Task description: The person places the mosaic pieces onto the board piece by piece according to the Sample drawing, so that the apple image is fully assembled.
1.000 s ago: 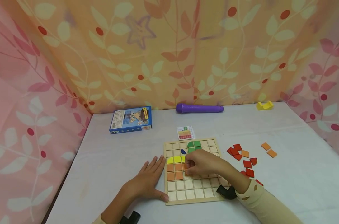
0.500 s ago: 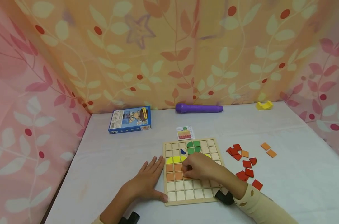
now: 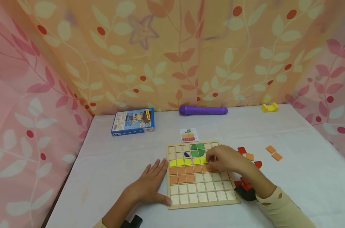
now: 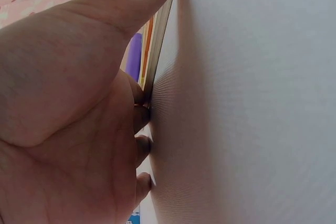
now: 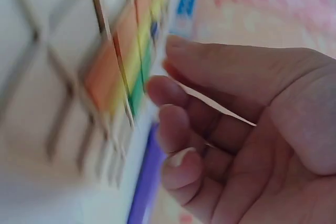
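Observation:
A wooden grid board lies on the table, with yellow tiles, green tiles, a small dark blue piece and orange tiles in its cells. The left hand rests flat beside the board's left edge, fingers spread, thumb at the near left corner. Above the board's right part hovers the right hand, hiding some cells. In the right wrist view, its loosely bent fingers hold nothing, and the thumb stands apart from the index finger.
Red tiles and loose orange tiles lie right of the board. A pattern card sits behind it. Farther back are a blue box, a purple microphone-shaped object and a yellow piece, before a patterned curtain.
The right hand has left the third orange tile in the second orange row and moved right and away over the board. More yellow and orange tiles are uncovered. The left hand stays put.

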A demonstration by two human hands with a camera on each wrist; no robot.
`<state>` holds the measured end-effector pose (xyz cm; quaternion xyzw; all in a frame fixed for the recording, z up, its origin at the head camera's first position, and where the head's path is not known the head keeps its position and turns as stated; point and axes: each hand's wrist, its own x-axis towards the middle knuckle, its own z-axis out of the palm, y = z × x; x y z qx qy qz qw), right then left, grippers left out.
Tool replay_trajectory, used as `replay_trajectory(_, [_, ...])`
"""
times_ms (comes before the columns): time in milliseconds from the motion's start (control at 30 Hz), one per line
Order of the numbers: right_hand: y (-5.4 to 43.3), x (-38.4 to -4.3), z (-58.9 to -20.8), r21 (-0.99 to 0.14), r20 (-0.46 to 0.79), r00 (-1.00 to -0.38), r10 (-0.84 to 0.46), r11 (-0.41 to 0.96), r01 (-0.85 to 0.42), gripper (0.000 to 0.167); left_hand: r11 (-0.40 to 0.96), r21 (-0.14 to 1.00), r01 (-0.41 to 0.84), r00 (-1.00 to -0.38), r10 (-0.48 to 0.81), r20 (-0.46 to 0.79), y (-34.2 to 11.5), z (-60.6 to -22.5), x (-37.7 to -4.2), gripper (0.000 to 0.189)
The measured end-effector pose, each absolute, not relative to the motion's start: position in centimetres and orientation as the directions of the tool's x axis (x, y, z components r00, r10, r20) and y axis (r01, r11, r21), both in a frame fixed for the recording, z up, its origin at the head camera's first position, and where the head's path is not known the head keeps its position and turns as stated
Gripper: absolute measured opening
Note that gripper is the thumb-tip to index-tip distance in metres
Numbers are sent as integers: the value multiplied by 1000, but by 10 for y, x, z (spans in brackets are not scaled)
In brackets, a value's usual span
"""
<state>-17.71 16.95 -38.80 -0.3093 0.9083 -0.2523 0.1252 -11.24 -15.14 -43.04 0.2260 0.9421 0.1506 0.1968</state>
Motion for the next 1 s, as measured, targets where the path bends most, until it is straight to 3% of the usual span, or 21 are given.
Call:
replay_trajectory(300, [267,-202,-366,-456,-284,-887,-363,865,-208,5,853,371,366,-823,483,-298,-150,-429,-112,136])
replay_trajectory(533, [300,-210,-384,-451,-462,-848,-259,892,-26,27,858,366,361,-824,477,-305,-151,-432,-112,137])
replay_trajectory(867, [300,-213,-397,-462,-426,-850,-309,882,-89,19,860,358,364,-822,477,-310,-151,-431,-111,137])
replay_trajectory(1000, [304,-216,-401,-515,-412,-846,-338,852,-89,14,857,360,369,-821,482,-307,-151,-432,-112,137])
